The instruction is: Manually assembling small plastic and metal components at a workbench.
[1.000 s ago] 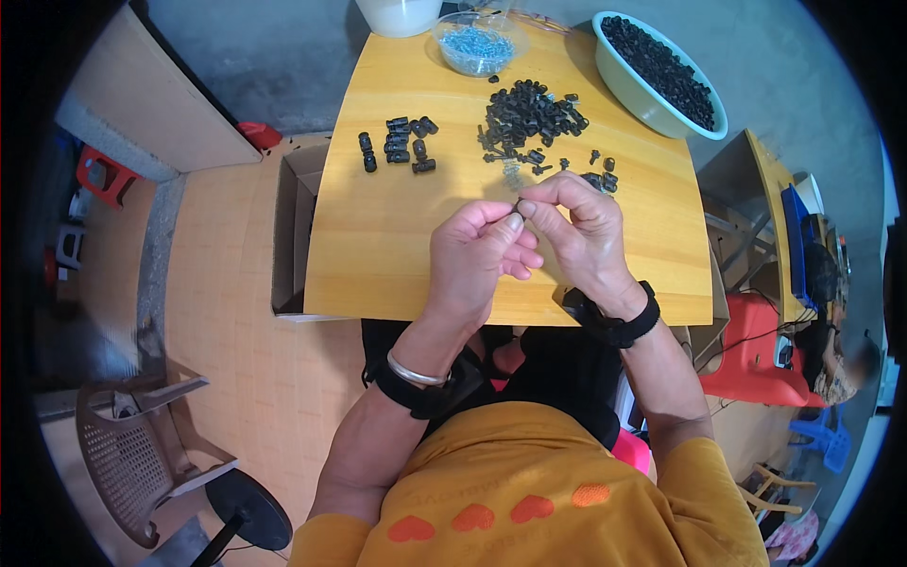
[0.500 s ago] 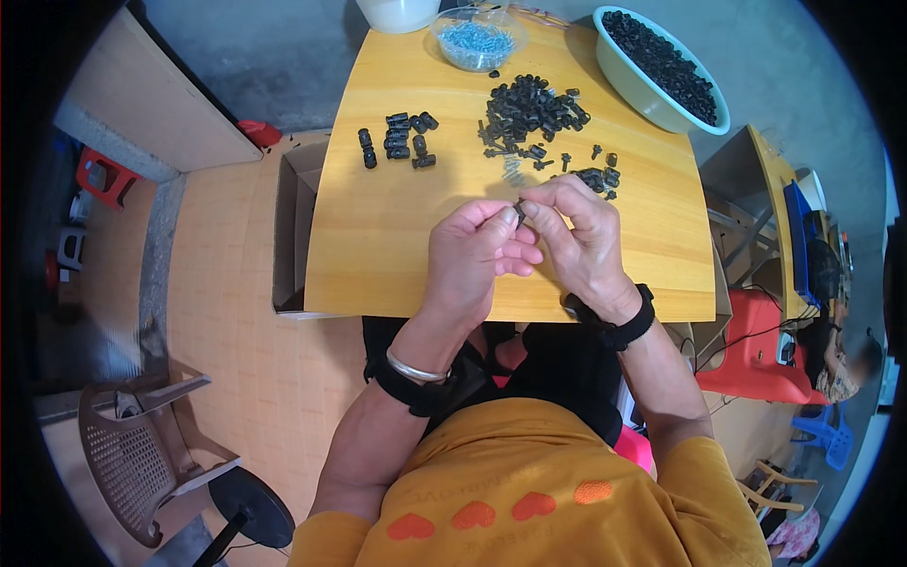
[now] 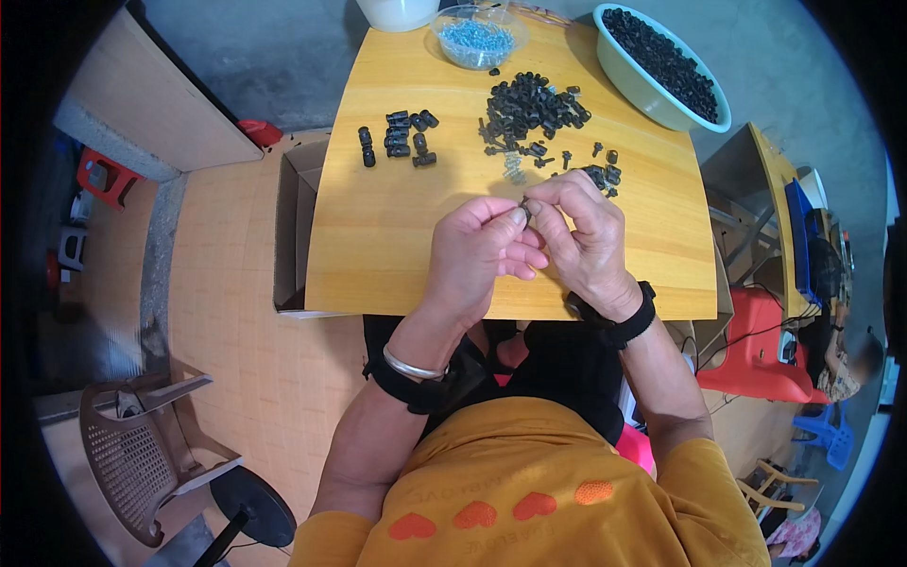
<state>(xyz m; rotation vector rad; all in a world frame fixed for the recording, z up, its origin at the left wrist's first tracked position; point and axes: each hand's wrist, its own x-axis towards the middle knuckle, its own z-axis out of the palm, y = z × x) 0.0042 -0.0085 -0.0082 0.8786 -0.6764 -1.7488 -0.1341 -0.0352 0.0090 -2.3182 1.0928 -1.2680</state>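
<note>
Both of my hands meet over the near part of the wooden table [image 3: 378,255]. My left hand [image 3: 470,253] pinches a small black plastic part [image 3: 525,215] between thumb and forefinger, its other fingers loosely curled. From the right, the thumb and forefinger of my right hand [image 3: 590,236] close on the same part; fingertips hide most of it. Just beyond lie some small metal springs [image 3: 513,168] and a heap of black plastic pieces [image 3: 534,102]. A smaller cluster of black pieces [image 3: 602,176] sits beside my right fingers. To the left, black cylindrical cord locks [image 3: 397,135] lie in short rows.
At the far edge stand a clear bowl [image 3: 472,65] of bluish springs and a white tub [image 3: 399,17]. A pale green basin [image 3: 619,83] full of black pieces rests at the far right. A cardboard box [image 3: 289,236] is left of the table; a red chair [image 3: 761,354] is to the right.
My hands have shifted very slightly to the right and stay pinched together on the small black part. Nothing on the table has visibly moved.
</note>
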